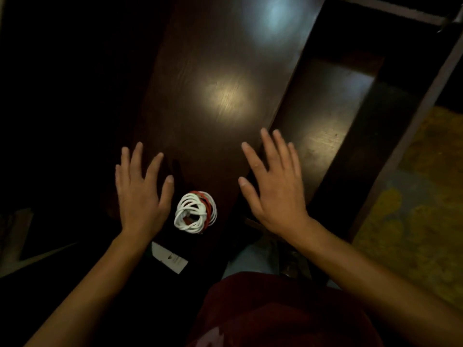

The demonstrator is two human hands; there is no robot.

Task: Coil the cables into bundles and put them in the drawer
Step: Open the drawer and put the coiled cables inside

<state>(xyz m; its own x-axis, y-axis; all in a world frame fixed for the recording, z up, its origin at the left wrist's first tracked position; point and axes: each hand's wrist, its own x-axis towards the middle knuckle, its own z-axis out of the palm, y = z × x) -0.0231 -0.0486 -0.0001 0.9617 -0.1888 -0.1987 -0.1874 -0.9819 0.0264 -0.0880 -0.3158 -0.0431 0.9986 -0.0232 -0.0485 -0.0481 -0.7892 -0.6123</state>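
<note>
The dark brown polished wooden top (220,78) runs away from the viewer as a long panel. Its right edge is a straight diagonal line; beyond it lies the open dark wooden drawer (323,126), whose bare floor shows a dull reflection. The far rim of the drawer is bounded by a paler wooden rail (411,126). The panel surface ahead of both hands is unobstructed up to two light reflections.

The left hand (140,194) is held flat, palm down, over the left margin of the panel. Its fingers (137,156) are straight and spread apart, and they hold nothing. The right hand (275,194) is likewise flat and palm down, positioned across the right edge of the panel, with fingertips reaching over the drawer side. Its fingers (266,146) are straight, slightly apart, and grip nothing. Whether either palm contacts the wood cannot be told.

The coiled bundle of white and red cables (196,212) lies on the panel between the two hands, just beside the left thumb, and is outside the drawer.

A white printed card (170,257) lies near the viewer, below the bundle. A yellow patterned floor covering (411,196) lies to the right of the rail.
</note>
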